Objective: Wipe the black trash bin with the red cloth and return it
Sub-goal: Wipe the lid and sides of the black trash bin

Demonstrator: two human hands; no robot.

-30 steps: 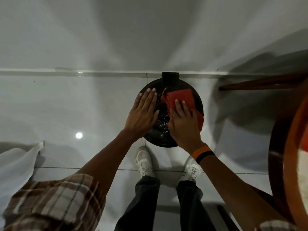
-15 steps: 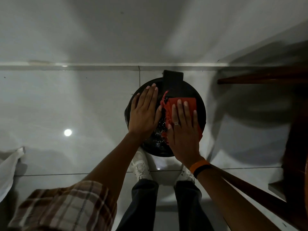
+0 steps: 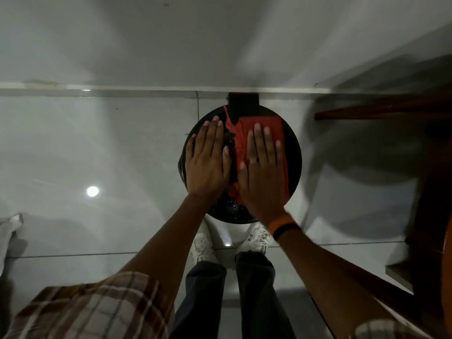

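Since the half-second before, the right hand (image 3: 263, 167) had slid the red cloth (image 3: 271, 126) farther toward the back edge of the lid, up near the hinge block (image 3: 243, 105), while the left hand (image 3: 206, 162) had barely shifted. Right fingers lay flat and spread on the cloth, pinching nothing, the palm pressing the fabric down so that it dragged with the stroke; a loose red fringe trailed off the cloth's left side toward the hinge. Beside it, nearly touching at the thumb, the left hand rested open and flat on the lid's left half, by all appearances steadying the black trash bin (image 3: 293, 157) against the push of the wipe. An orange and black band (image 3: 283, 227) circled the right wrist. Wet glints showed on the lid's near edge, unwiped as yet. The bin stood on the tiled floor (image 3: 97, 143) against the wall's foot, a wooden chair (image 3: 381, 111) just to its right, white shoes (image 3: 203, 245) below its near edge.
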